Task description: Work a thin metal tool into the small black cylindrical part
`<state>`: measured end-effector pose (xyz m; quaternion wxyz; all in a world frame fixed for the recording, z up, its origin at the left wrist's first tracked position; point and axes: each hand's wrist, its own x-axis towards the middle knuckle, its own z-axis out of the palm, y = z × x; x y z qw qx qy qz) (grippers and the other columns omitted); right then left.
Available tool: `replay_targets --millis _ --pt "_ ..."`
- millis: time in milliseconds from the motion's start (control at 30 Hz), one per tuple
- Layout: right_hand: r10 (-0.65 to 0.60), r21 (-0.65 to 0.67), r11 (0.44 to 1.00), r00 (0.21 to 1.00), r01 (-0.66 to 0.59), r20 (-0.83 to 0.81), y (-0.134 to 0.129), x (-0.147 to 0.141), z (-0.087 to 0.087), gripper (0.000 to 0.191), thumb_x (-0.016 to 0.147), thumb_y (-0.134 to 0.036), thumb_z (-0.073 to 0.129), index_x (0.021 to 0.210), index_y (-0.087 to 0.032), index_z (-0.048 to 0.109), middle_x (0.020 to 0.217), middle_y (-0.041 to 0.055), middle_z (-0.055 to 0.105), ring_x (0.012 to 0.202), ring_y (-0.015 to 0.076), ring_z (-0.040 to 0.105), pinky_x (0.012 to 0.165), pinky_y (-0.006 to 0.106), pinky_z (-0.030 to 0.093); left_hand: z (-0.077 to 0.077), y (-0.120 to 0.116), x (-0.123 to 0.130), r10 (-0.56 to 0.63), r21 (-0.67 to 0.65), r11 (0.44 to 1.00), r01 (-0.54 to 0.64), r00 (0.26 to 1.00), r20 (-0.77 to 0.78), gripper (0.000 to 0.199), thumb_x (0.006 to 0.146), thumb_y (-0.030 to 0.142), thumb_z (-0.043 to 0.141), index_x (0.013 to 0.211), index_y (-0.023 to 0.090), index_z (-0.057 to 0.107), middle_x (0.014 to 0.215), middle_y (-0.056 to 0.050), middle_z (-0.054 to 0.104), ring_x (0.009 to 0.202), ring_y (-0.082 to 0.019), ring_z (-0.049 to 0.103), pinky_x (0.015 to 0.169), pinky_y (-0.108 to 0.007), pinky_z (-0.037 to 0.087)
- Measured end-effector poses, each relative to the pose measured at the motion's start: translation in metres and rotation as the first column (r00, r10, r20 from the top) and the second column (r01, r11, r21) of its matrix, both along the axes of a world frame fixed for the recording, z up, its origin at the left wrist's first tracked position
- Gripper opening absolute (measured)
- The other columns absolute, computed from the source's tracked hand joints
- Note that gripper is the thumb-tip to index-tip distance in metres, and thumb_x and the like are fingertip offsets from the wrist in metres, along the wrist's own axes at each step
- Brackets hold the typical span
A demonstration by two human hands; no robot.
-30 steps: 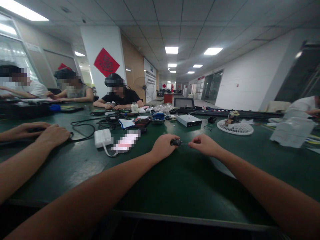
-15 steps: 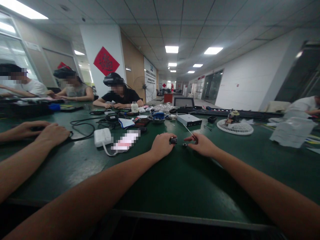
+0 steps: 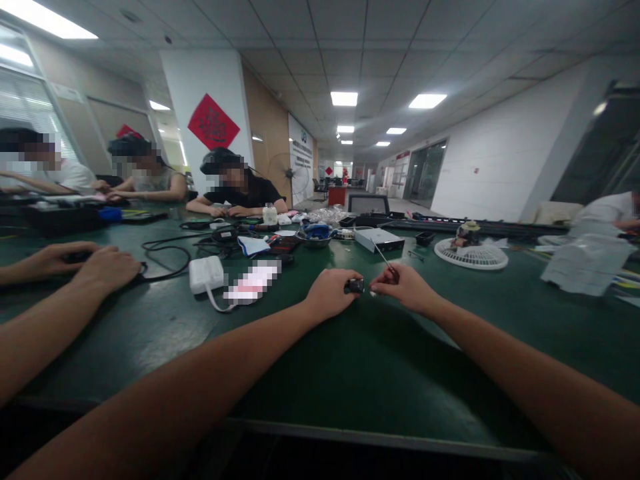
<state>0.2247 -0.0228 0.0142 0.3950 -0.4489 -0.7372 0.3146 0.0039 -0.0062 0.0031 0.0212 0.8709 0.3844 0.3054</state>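
Low over the green table [image 3: 320, 373], my left hand [image 3: 330, 293] is closed on a small dark, shiny cylindrical part [image 3: 357, 286]. Its end with a metallic rim points toward my right hand. Just across a narrow gap, my right hand [image 3: 407, 287] is closed around a thin screwdriver [image 3: 383, 256]. The slim shaft slants up and to the left, and most of the handle is hidden in the palm. At the thumb and fingertip of that hand is a tiny pale piece [image 3: 373, 293], too small to name.
Beyond my hands stand a silver-grey metal box [image 3: 379, 238] and a bowl with blue things [image 3: 317, 233]. A white fan grille [image 3: 471, 256] lies to the right. To the left are a white adapter [image 3: 206, 275], black cables [image 3: 167, 257] and a co-worker's hands [image 3: 103, 270].
My left hand has shifted slightly right with the dark part. My right thumb and fingertip have closed on the tiny piece that lay between the hands, and the screwdriver shaft tilts more upright.
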Motion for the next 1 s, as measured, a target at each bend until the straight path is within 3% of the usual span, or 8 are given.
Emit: replay_targets --millis 100,300,433,567,667,767,900,1000 --pt "0.017 -0.025 0.999 0.995 -0.019 -0.098 -0.001 -0.002 0.000 0.042 0.066 -0.028 0.078 0.069 -0.025 0.036 0.084 0.0043 0.074 0.076 0.0196 0.069 0.076 0.036 0.055 0.000 -0.001 0.001 -0.043 0.011 0.999 0.043 0.999 0.006 0.031 0.081 0.026 0.072 0.111 0.026 0.071 0.108 -0.002 0.075 0.103 -0.024 0.068 0.095 -0.037 0.050" --pt "-0.047 0.097 0.994 0.997 0.053 -0.055 -0.007 -0.003 0.003 0.027 0.067 -0.026 0.077 0.076 -0.021 0.052 0.085 0.0045 0.073 0.082 0.0208 0.069 0.083 0.038 0.053 0.000 -0.001 0.001 -0.136 -0.003 0.991 0.136 0.990 0.031 0.033 0.079 0.027 0.076 0.112 0.025 0.070 0.106 -0.002 0.075 0.098 -0.021 0.069 0.089 -0.033 0.049" --pt "-0.020 0.162 0.987 1.000 0.019 0.002 -0.009 -0.004 0.000 0.021 0.071 -0.024 0.072 0.077 -0.021 0.053 0.086 0.0040 0.071 0.078 0.0189 0.067 0.075 0.033 0.051 0.003 -0.004 0.001 -0.184 -0.001 0.983 0.184 0.983 0.016 0.033 0.080 0.029 0.077 0.112 0.023 0.070 0.107 -0.002 0.075 0.099 -0.021 0.068 0.091 -0.033 0.046" --pt "-0.107 0.257 0.964 0.986 0.071 0.129 -0.008 -0.005 -0.003 0.024 0.071 -0.025 0.073 0.071 -0.021 0.050 0.070 -0.0024 0.059 0.064 0.0143 0.056 0.061 0.028 0.043 0.005 -0.005 0.001 -0.207 0.017 0.978 0.206 0.978 0.012 0.033 0.081 0.028 0.077 0.112 0.023 0.069 0.109 -0.002 0.075 0.101 -0.021 0.067 0.092 -0.033 0.045" --pt "-0.153 0.238 0.964 0.979 0.118 0.135 -0.005 -0.006 -0.006 0.027 0.069 -0.030 0.077 0.072 -0.020 0.052 0.065 -0.0051 0.052 0.061 0.0130 0.049 0.057 0.027 0.037 0.004 -0.004 0.000 -0.241 0.042 0.969 0.242 0.970 -0.024 0.032 0.081 0.024 0.075 0.113 0.023 0.069 0.110 -0.003 0.075 0.103 -0.022 0.067 0.093 -0.034 0.044" --pt "-0.147 0.189 0.974 0.985 0.128 0.093 -0.001 -0.005 -0.011 0.031 0.067 -0.034 0.079 0.075 -0.020 0.053 0.068 -0.0041 0.053 0.064 0.0141 0.051 0.058 0.027 0.038 0.004 -0.005 0.001 -0.268 0.069 0.960 0.272 0.962 -0.055 0.033 0.081 0.017 0.072 0.114 0.022 0.070 0.111 -0.003 0.074 0.105 -0.023 0.066 0.094 -0.036 0.044" --pt "-0.178 0.184 0.972 0.971 0.147 0.163 0.000 -0.004 -0.010 0.026 0.077 -0.039 0.070 0.076 -0.020 0.052 0.068 -0.0029 0.054 0.063 0.0144 0.050 0.056 0.027 0.035 0.003 -0.006 0.003 -0.218 0.047 0.975 0.215 0.974 0.054 0.031 0.081 0.020 0.072 0.112 0.023 0.069 0.110 -0.002 0.075 0.103 -0.022 0.068 0.094 -0.035 0.046" --pt "-0.289 0.263 0.943 0.896 0.205 0.336 -0.002 0.000 -0.003 0.026 0.092 -0.036 0.050 0.072 -0.020 0.051 0.066 -0.0004 0.054 0.062 0.0154 0.050 0.057 0.028 0.031 0.000 -0.002 0.003 -0.100 -0.010 0.995 0.103 0.981 0.164 0.028 0.081 0.022 0.072 0.109 0.024 0.070 0.107 -0.002 0.075 0.098 -0.021 0.069 0.089 -0.032 0.050"
